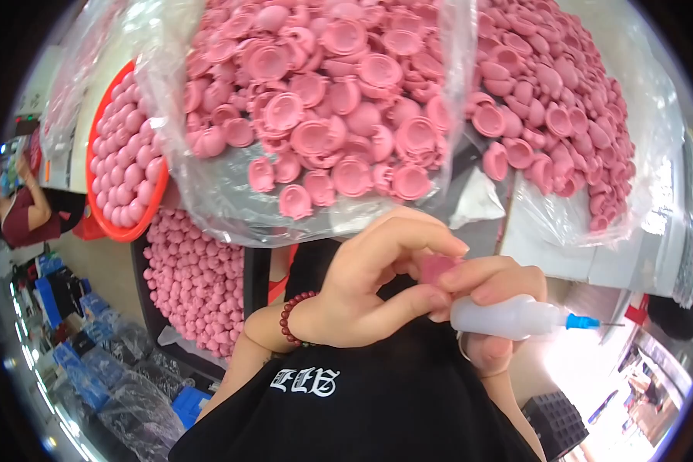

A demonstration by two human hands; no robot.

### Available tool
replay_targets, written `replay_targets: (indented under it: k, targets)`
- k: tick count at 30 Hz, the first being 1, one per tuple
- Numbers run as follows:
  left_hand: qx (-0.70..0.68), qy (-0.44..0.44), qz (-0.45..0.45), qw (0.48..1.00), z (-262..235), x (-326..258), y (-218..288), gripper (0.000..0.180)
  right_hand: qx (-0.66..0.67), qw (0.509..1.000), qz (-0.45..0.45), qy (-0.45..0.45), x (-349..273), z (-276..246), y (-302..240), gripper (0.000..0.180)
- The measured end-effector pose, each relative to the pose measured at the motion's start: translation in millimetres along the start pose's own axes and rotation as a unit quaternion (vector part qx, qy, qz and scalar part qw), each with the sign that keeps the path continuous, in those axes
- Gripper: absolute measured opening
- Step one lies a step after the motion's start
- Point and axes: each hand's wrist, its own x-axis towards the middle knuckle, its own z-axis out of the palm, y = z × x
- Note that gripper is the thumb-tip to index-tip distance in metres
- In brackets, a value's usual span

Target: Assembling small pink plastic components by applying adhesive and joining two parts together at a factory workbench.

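Observation:
My left hand (369, 289), with a dark red bead bracelet on its wrist, pinches a small pink plastic part (436, 269) between its fingertips. My right hand (494, 308) grips a white squeeze bottle (508, 317) with a blue hub and thin needle tip (593, 323) pointing right, and its fingers also touch the pink part. Both hands meet close to my chest, above my black shirt (377, 408).
Two clear plastic bags (323, 100) (554, 100) full of pink cup-shaped parts lie just beyond my hands. A red tray (123, 154) of pink rounded pieces sits at left, more pink pieces (196, 281) below it. A person (23, 208) stands at far left.

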Motion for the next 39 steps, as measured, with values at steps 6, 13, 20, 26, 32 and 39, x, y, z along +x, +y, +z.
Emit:
replay_targets:
  k: [6, 13, 20, 26, 32, 39]
  targets:
    - [-0.243, 0.02, -0.17, 0.955, 10, 6, 1, 0.022, 0.125, 0.992, 0.005, -0.031, -4, -24, 5, 0.033]
    - [-0.11, 0.026, -0.051, 0.992, 2, 6, -13, 0.037, 0.027, 0.994, 0.038, 0.096, -5, -25, 1, 0.054]
    - [-0.27, -0.021, -0.08, 0.959, -1, 4, -14, 0.043, -0.442, 0.862, -0.177, 0.175, 16, -55, 4, 0.037]
    - [-0.21, 0.093, -0.095, 0.969, 13, 7, -6, 0.047, -0.326, 0.886, -0.271, 0.19, 12, -51, 6, 0.056]
    - [-0.15, 0.055, -0.089, 0.983, 10, 4, -10, 0.049, -0.292, 0.902, -0.317, 0.016, 10, -36, -12, 0.066]
    - [-0.167, 0.059, -0.093, 0.98, 11, 4, -8, 0.047, -0.308, 0.913, -0.267, -0.031, 8, -31, -15, 0.065]
